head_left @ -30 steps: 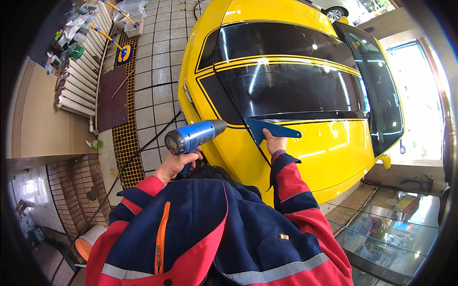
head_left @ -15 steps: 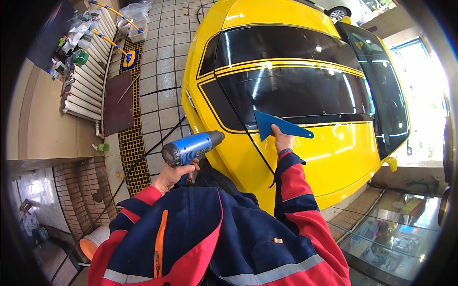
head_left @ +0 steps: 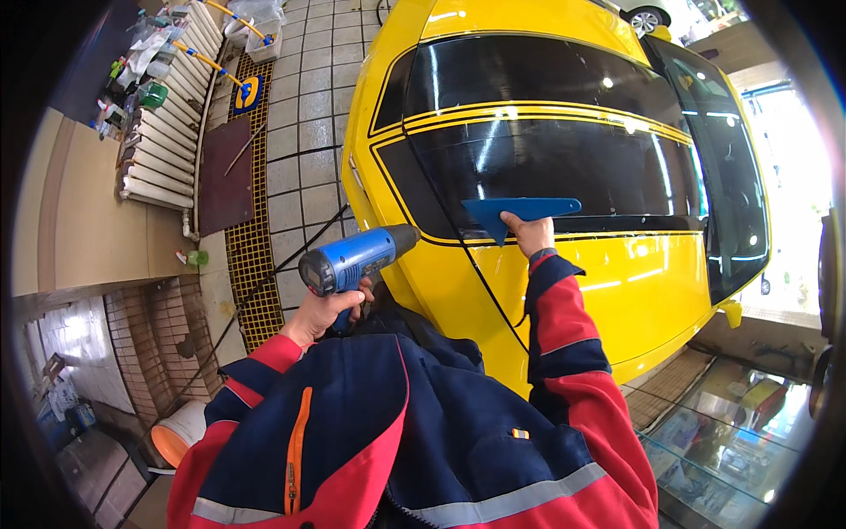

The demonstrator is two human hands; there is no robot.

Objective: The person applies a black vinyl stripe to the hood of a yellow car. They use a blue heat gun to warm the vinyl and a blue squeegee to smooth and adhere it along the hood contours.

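Note:
In my left hand (head_left: 328, 310) is a blue heat gun (head_left: 352, 259), gripped by its handle, its dark nozzle pointing right toward the car's edge. My right hand (head_left: 530, 234) pinches a flat blue triangular squeegee (head_left: 520, 209) over the yellow car hood (head_left: 617, 282). The squeegee lies across the lower border of a glossy black stripe (head_left: 564, 167); whether its edge touches the film cannot be made out. Thin yellow and black lines divide this stripe from a second black stripe (head_left: 529, 75). The fingers on the heat gun's handle are partly hidden.
A dark cord (head_left: 308, 243) runs over the tiled floor (head_left: 304, 132) on the left. Beyond it are a yellow floor grating (head_left: 247, 264), a white radiator (head_left: 167, 141) with bottles on top, and a mop (head_left: 247, 93). A glass display case (head_left: 723, 432) stands at lower right.
My right hand has moved slightly up and right on the hood, and the squeegee has turned to lie more level. The heat gun has risen slightly, and the whole view has shifted a little.

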